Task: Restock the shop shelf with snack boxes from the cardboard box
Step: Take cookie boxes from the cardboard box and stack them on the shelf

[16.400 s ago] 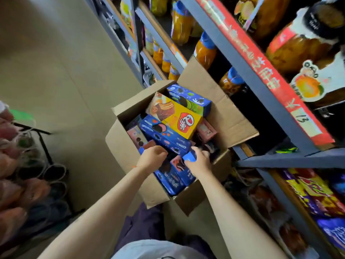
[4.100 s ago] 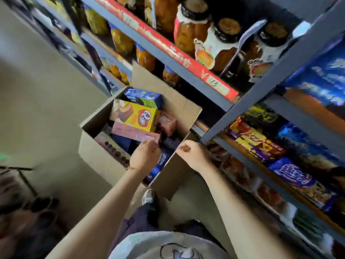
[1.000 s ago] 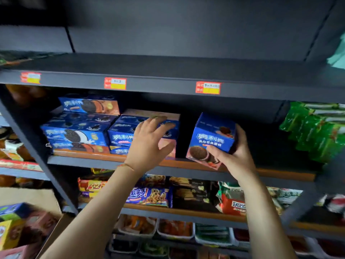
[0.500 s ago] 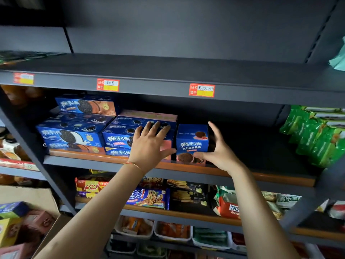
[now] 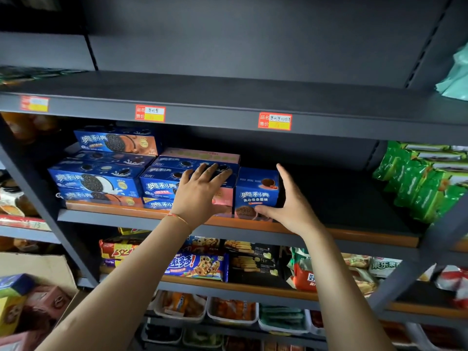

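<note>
Nearest, at the lower left, the cardboard box (image 5: 38, 269) sits open with more snack boxes (image 5: 30, 302) still inside, so the restocking is probably not finished. Farther in, both hands are up at the middle shelf (image 5: 354, 236). The left hand (image 5: 200, 196) lies flat with fingers spread against the stack of blue cookie boxes (image 5: 157, 184), holding nothing. The right hand (image 5: 288, 206) is also released, its thumb touching the lower front of the small blue box (image 5: 257, 193) and its fingers straight along the box's right side. That box stands upright on the shelf just right of the stack, close to the front lip (image 5: 316, 230).

The risk I see: the box sits near the edge and is taller than it is deep, so a brush from the withdrawing thumb could tip it forward off the shelf. The stacked boxes could also slide if the left hand drags back carelessly.

A second ago the right hand gripped this box tilted in the air; now it stands set down, square to the front, beside the stack, with the grip let go
</note>
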